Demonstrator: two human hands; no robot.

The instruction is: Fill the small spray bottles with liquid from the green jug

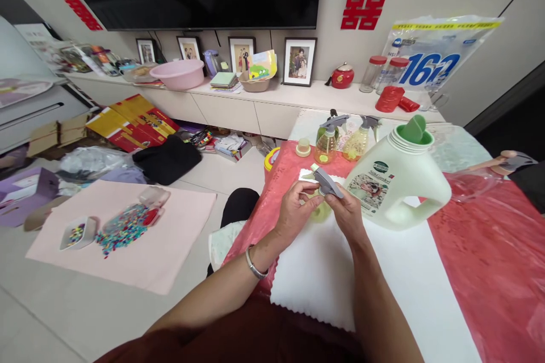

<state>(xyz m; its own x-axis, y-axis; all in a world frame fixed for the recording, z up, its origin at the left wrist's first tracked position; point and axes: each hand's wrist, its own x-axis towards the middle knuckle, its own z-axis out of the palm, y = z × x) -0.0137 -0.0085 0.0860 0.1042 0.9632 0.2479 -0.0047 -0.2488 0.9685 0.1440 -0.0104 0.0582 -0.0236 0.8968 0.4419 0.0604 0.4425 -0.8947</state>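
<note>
Both hands are closed around a small spray bottle with a grey spray head. The fingers of my left hand pinch near its neck from the left. My right hand grips the right side by the trigger top. Most of the pale yellow-green body is hidden behind the fingers. Just right of my right hand stands a large pale green detergent jug, a green scoop-like cap in its mouth. Beyond the hands are an amber-tinted spray bottle and a yellowish spray bottle.
A white cloth with scalloped edges lies under my hands on the red table cover. A small round cap sits at the back left. At far right a clear spray bottle leans over. Colourful beads cover a floor mat.
</note>
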